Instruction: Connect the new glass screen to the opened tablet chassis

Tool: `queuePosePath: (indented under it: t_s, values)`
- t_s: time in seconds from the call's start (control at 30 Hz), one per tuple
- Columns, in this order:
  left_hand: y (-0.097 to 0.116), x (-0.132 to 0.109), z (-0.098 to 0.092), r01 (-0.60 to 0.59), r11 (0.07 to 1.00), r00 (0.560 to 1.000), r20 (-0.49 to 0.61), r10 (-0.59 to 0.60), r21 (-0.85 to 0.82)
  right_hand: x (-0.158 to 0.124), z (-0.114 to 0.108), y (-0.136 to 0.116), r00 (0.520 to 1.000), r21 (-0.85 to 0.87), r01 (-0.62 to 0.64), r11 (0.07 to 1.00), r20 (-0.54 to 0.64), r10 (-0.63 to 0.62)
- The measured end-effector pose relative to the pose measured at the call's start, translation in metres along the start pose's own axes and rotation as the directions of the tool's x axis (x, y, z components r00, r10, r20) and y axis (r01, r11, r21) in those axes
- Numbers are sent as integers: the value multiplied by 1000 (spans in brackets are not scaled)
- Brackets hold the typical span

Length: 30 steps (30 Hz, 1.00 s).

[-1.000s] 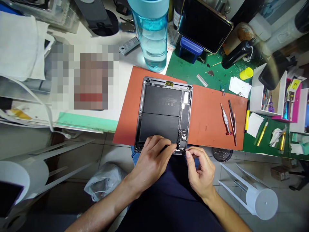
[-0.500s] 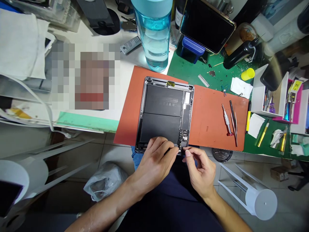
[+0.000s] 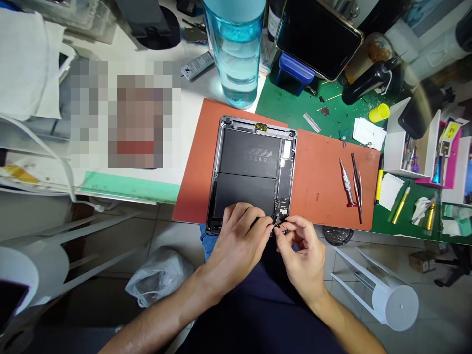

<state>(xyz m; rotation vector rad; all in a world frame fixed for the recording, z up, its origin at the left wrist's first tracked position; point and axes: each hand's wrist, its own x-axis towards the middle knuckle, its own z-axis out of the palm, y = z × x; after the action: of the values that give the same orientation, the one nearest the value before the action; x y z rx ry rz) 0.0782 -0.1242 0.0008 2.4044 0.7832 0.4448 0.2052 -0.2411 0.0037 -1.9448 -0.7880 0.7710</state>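
An opened tablet lies on an orange mat, its black battery cells and circuit board bare. My left hand rests over its lower edge, fingers curled and fingertips together by the lower right corner. Just right of it, my right hand pinches thumb and forefinger at the same corner. A thin dark strand shows between the two hands' fingertips, too small to name. The fingers hide the tablet's corner and what each hand grips.
A screwdriver and tweezers lie to the right. Behind the tablet stand a blue water bottle and a propped phone. White organizer boxes sit far right. The table's front edge runs near my hands.
My right hand has shifted left and slightly up, bringing its fingertips closer to my left hand's at the tablet's corner. The left hand stays almost in place, and the tablet lies still.
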Motion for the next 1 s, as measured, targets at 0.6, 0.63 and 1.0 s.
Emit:
queuePosePath:
  t_s: [0.6,0.63,1.0]
  values:
    - [4,1,4,92,995,996,0,-92,-45,5,-6,-7,970,-342,242,908,87,-226]
    - [3,1,4,90,995,996,-5,-91,-44,5,-7,-6,968,-361,252,898,99,-232]
    - [4,2,4,98,994,995,4,-98,-50,6,-10,-8,959,-476,277,834,187,-212]
